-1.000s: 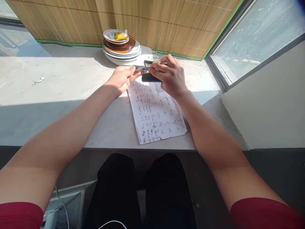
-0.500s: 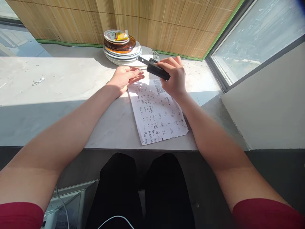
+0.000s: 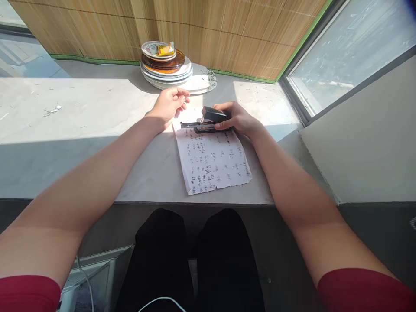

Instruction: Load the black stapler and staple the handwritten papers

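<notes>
A black stapler (image 3: 211,119) lies on the top edge of a sheet of white paper (image 3: 212,160) covered in handwriting, on the grey sill. My right hand (image 3: 238,119) grips the stapler's rear end, fingers wrapped round it. Just left of the paper's top corner, my left hand (image 3: 169,104) hovers with its fingers curled loosely together; I see nothing in it.
A stack of plates (image 3: 167,65) with a yellow packet on top stands at the back, another plate (image 3: 199,82) beside it. A bamboo blind (image 3: 195,30) lines the back. A window (image 3: 344,47) is at the right. My legs (image 3: 191,260) are below the sill's edge.
My right hand brought the stapler down from the air onto the top of the paper. My left hand let go of the stapler's front and drew back, curling its fingers.
</notes>
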Available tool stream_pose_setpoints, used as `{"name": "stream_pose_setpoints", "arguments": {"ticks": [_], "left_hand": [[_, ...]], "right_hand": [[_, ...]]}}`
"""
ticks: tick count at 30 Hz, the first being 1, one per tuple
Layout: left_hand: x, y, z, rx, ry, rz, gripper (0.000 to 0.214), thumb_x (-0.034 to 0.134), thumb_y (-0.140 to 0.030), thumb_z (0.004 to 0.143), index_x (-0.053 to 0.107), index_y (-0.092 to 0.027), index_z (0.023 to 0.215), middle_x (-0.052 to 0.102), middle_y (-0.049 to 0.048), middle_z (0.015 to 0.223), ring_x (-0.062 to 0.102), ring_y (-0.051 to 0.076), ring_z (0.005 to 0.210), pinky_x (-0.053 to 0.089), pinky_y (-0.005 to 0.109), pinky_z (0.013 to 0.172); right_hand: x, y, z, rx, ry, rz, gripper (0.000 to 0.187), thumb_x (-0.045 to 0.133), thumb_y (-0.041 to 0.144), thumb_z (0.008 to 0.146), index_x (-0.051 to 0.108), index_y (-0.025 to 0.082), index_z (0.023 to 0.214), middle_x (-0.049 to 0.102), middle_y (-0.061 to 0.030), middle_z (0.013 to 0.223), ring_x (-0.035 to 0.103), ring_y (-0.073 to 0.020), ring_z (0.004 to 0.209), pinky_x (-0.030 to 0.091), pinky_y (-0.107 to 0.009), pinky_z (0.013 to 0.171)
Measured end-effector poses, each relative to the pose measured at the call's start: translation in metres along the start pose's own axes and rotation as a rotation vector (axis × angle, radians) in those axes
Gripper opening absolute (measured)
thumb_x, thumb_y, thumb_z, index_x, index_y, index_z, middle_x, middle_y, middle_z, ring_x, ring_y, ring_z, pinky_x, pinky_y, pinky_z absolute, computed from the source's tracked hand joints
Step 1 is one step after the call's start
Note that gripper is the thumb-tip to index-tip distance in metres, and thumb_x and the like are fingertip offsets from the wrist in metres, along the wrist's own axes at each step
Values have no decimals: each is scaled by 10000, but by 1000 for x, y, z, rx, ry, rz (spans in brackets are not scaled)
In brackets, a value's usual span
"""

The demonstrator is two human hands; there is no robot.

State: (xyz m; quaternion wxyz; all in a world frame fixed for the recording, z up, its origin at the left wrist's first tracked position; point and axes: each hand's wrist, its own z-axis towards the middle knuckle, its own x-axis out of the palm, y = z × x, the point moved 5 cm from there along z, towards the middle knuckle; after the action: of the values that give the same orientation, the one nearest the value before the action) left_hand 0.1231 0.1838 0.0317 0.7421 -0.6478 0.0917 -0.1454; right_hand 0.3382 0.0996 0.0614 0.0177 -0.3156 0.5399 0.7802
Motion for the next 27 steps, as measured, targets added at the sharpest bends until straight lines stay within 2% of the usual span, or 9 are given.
{"name": "stream_pose_setpoints", "arguments": {"ticks": [5, 10, 13, 15, 17, 19, 22, 24, 27], "left_hand": [[-2, -10, -4, 20, -51, -41, 232, 707, -529, 940, 681, -300, 963, 763, 58, 990, 680, 234, 935, 518, 368, 758], [7, -17, -8, -48, 92, -18, 431, 595, -670, 1036, 635, -240, 1043, 739, 26, 816, 591, 185, 1082, 416, 357, 920], [7, -24, -13, 25, 69, 9, 445, 671, -672, 1002, 636, -240, 1105, 725, -7, 753, 564, 197, 1142, 393, 359, 935], [7, -29, -18, 76, 27, 10, 437, 744, -657, 952, 667, -261, 1120, 740, -5, 789, 590, 216, 1129, 422, 367, 910], [9, -30, -24, 70, 20, -16, 399, 789, -609, 920, 697, -267, 1106, 758, 28, 863, 644, 239, 1085, 475, 376, 867], [12, -29, -28, 27, 32, -70, 346, 817, -511, 901, 702, -260, 1109, 762, 65, 923, 698, 258, 1027, 525, 376, 811], [15, -27, -31, -5, 41, -133, 366, 855, -360, 853, 689, -237, 1154, 757, 88, 930, 734, 274, 979, 564, 374, 772], [17, -27, -32, 13, 68, -104, 397, 888, -332, 816, 704, -234, 1155, 756, 86, 894, 728, 295, 1028, 576, 389, 797], [20, -31, -34, 118, 134, 7, 399, 942, -379, 765, 755, -268, 1099, 752, 61, 839, 702, 299, 1023, 568, 405, 798]], "right_hand": [[6, 12, -1, 14, 128, -86, 348, 863, 445, 707, 662, 234, 897, 610, -13, 855, 547, -224, 876, 508, -382, 761], [10, 16, -2, -6, 126, -155, 336, 834, 399, 753, 636, 232, 967, 603, -15, 905, 535, -220, 876, 498, -380, 786], [10, 15, -1, -3, 120, -174, 337, 836, 407, 755, 628, 238, 958, 602, -10, 903, 528, -219, 867, 497, -377, 776], [9, 13, -2, -10, 121, -192, 336, 838, 424, 760, 628, 243, 950, 602, -8, 892, 526, -219, 860, 500, -381, 778], [8, 13, -2, -25, 118, -216, 348, 837, 454, 775, 638, 246, 969, 609, -11, 895, 538, -224, 868, 508, -393, 794], [5, 14, -3, -47, 67, -248, 394, 830, 499, 799, 649, 253, 1048, 635, -28, 952, 565, -243, 924, 522, -408, 821], [1, 23, -3, -115, -129, -348, 509, 800, 558, 846, 621, 289, 1239, 664, -68, 1135, 594, -282, 1060, 540, -430, 869], [3, 33, -3, -185, -259, -427, 523, 771, 554, 882, 597, 323, 1319, 661, -82, 1221, 602, -305, 1114, 539, -460, 909], [16, 46, 1, -264, -339, -511, 416, 720, 483, 938, 630, 344, 1321, 675, -81, 1211, 614, -321, 1146, 518, -517, 979]]}}
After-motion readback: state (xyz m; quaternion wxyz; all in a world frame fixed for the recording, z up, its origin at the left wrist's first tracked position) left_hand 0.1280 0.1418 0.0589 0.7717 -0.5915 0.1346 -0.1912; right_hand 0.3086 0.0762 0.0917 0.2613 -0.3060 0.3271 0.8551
